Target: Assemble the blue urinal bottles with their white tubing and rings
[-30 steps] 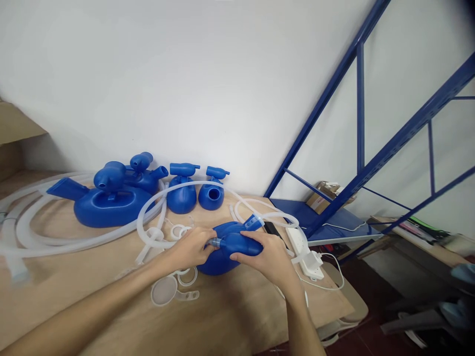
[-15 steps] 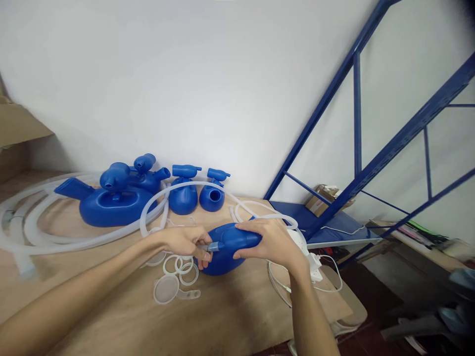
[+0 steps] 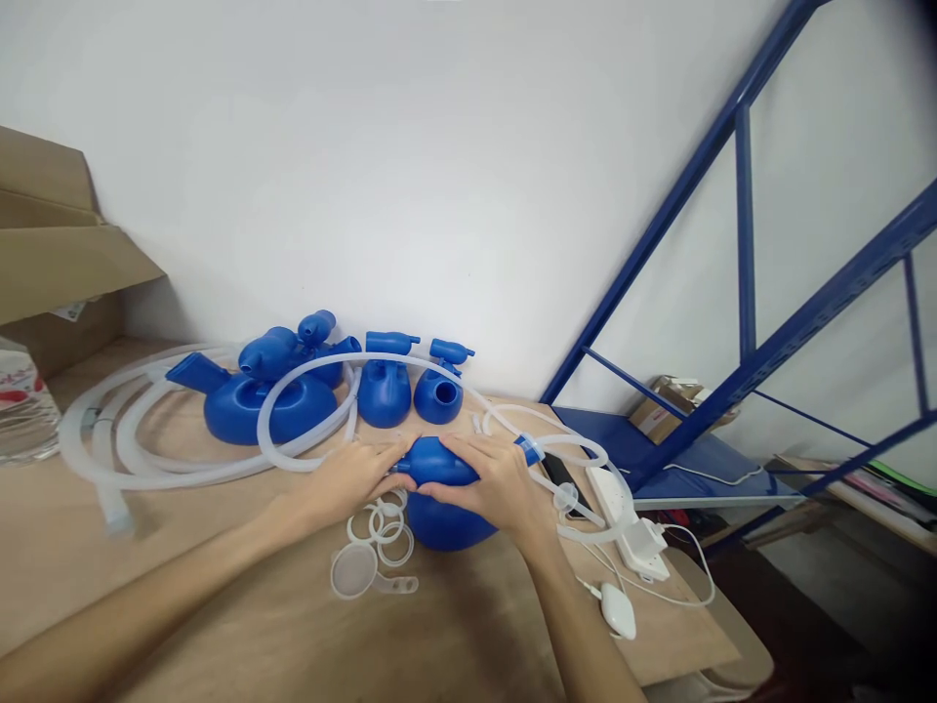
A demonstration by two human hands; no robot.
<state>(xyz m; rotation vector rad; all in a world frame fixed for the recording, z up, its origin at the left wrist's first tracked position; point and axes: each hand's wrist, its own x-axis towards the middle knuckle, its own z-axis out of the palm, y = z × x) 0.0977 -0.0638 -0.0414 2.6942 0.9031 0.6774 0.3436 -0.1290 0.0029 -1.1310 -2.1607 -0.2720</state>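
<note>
A blue plastic bottle point(image 3: 448, 525) rests on the wooden table, with a smaller blue bulb-shaped part point(image 3: 437, 461) above it. My right hand point(image 3: 492, 480) is wrapped over the right end of the blue bulb part. At its left end, my left hand point(image 3: 370, 471) pinches the narrow tip, where the fingers hide most of a clear tube end. A blue neck with a clear collar point(image 3: 530, 449) shows beyond my right hand. Several translucent rings point(image 3: 395, 543) and a round lid point(image 3: 354, 570) lie just left of the bottle.
More blue bottles point(image 3: 385, 395) stand by the wall, beside coiled clear tubing point(image 3: 183, 480). A cardboard box point(image 3: 65, 264) is at the left. On the right are a phone point(image 3: 560, 478), a power strip point(image 3: 622, 522), a white charger point(image 3: 619, 611) and a blue metal rack point(image 3: 745, 244).
The view has shifted left. My hands have come closer together around the blue bulb part, and the clear tube end seen at my left fingers is now mostly covered.
</note>
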